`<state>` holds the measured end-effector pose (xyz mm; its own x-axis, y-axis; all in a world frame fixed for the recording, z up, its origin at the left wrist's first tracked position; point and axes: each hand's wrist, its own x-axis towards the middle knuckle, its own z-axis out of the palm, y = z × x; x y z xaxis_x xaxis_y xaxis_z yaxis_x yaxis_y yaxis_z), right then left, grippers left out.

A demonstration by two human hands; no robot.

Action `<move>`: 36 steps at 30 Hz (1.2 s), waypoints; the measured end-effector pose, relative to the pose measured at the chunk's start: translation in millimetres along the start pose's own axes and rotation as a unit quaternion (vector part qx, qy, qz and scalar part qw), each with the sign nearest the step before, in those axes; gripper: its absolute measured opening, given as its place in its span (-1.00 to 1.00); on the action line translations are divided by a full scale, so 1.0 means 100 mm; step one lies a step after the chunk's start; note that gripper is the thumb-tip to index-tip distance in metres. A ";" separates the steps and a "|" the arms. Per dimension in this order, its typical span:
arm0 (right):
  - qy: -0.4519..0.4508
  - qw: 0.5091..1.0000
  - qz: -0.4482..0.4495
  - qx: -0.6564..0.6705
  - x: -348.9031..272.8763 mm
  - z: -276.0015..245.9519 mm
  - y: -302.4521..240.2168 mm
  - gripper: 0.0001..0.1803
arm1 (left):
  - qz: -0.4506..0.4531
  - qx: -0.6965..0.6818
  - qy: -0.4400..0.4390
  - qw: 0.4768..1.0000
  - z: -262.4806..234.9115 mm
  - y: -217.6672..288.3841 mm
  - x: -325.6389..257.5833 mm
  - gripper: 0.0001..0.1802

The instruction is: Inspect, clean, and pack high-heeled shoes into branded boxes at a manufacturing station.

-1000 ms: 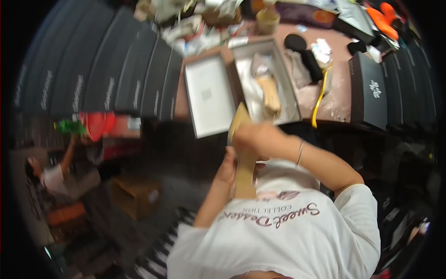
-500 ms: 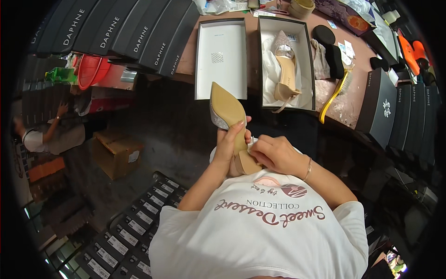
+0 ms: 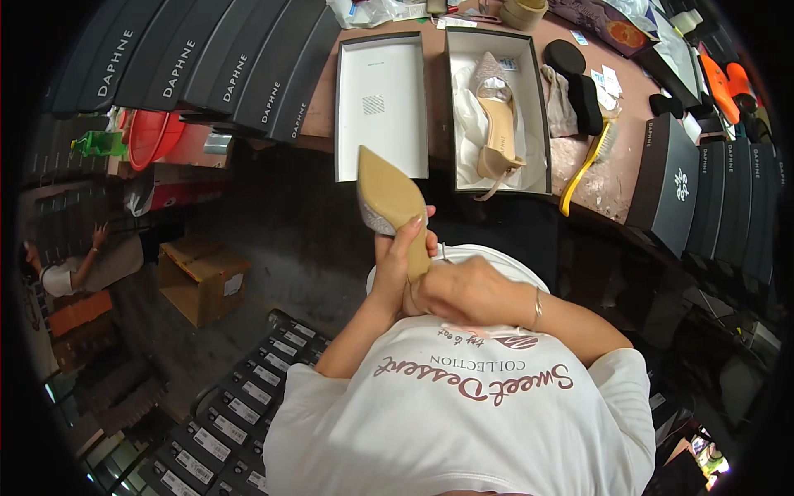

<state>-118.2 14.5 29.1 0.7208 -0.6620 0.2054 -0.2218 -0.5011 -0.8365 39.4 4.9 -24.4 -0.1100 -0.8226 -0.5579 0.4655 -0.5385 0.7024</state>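
A pointed shoe (image 3: 390,195) is held sole up in front of my chest, its tan sole facing me and a glittery silver upper showing along its left side. My left hand (image 3: 397,263) wraps round its middle, thumb lying on the sole. At the heel end, my right hand (image 3: 471,289) is closed in a fist-like curl that covers the heel. Whatever its fingers grip there is hidden. The matching shoe (image 3: 496,124) lies in a white-lined black shoebox (image 3: 542,140) on the table, resting on tissue paper.
A shoebox lid (image 3: 380,140) lies left of that box. To its right are a yellow-handled brush (image 3: 585,175) and a black round pad (image 3: 564,57). Shoeboxes (image 3: 231,74) stack on both sides. An open carton (image 3: 198,285) stands on the floor; another person (image 3: 91,260) is at far left.
My right hand has moved left over the heel, which it now covers. The held shoe has shifted slightly left within the picture, as the table items have too.
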 end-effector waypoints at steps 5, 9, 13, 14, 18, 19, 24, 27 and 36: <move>0.008 1.000 0.013 0.024 -0.16 0.04 0.06 -0.84 | 0.029 -0.012 0.024 0.999 -0.01 0.05 -0.01 -0.60; 0.063 0.995 0.079 -0.003 -0.02 0.02 0.23 -0.88 | 0.039 -0.032 0.016 0.999 -0.01 0.05 -0.01 -0.63; 0.192 0.969 0.156 0.006 -0.19 -0.08 0.39 -0.91 | 0.076 0.027 -0.088 0.993 0.04 0.27 -0.02 -0.52; 0.211 0.956 0.198 0.038 -0.22 -0.17 0.35 -0.93 | 0.091 0.037 -0.113 0.989 0.05 0.33 -0.01 -0.47; 0.250 0.944 0.213 0.029 -0.26 -0.44 0.26 -0.90 | 0.095 -0.013 -0.186 0.978 0.12 0.29 0.02 -0.27; 0.245 0.948 0.202 0.014 -0.25 -0.47 0.22 -0.89 | 0.082 -0.028 -0.222 0.971 0.11 0.26 0.02 -0.15; 0.224 0.965 -0.012 -0.138 0.02 -0.48 0.06 -0.80 | -0.022 -0.035 -0.194 0.980 0.06 0.15 0.01 0.15; 0.136 0.962 -0.019 -0.234 0.18 -0.47 0.16 -0.76 | -0.047 0.025 -0.196 0.979 0.10 0.16 0.01 0.15; 0.428 0.892 0.143 -0.009 0.14 -0.86 0.69 -0.91 | 0.035 0.033 -0.321 0.946 0.21 0.47 0.24 0.16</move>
<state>-179.9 -77.1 17.2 -0.1315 -0.9435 0.3041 -0.3321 -0.2471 -0.9103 40.9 -44.1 4.7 -0.6023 -0.7858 -0.1405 0.4373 -0.4720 0.7655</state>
